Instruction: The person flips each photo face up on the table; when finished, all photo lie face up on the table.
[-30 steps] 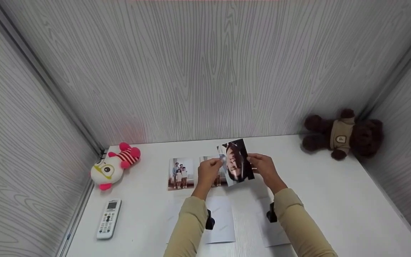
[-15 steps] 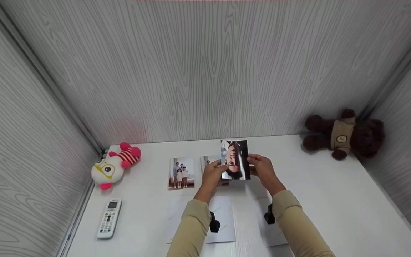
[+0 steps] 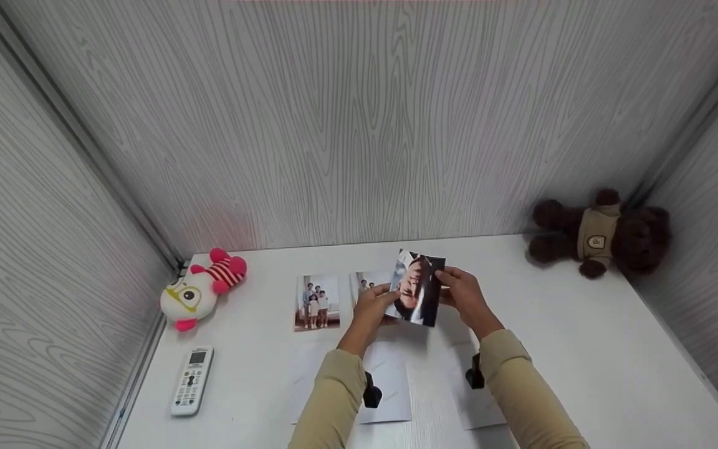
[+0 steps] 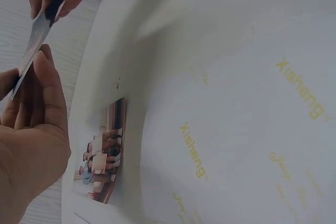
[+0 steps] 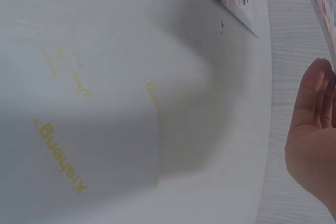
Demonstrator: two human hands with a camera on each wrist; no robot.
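Observation:
A glossy portrait photo [image 3: 418,290] is held above the table between both hands, its printed face sideways toward the head camera. My left hand [image 3: 371,313] pinches its left edge, thumb on the front and fingers behind. On the opposite edge, my right hand [image 3: 464,296] pinches it near the upper corner. The left wrist view catches the photo [image 4: 39,32] nearly edge-on between the two hands. Behind the left hand lies a family photo [image 3: 365,284], partly hidden. A second family photo [image 3: 317,302] lies flat to its left.
Nearer the body, white sheets [image 3: 390,390] with yellow print lie face down, partly under the forearms. A remote control [image 3: 192,381] and a pink-and-white plush toy [image 3: 200,290] sit at the left. A brown teddy bear [image 3: 599,236] lies in the back right corner.
The portrait photo straightens, then tilts again and shifts slightly right and toward the body. The left thumb has moved further onto its front. The photos on the table stay put.

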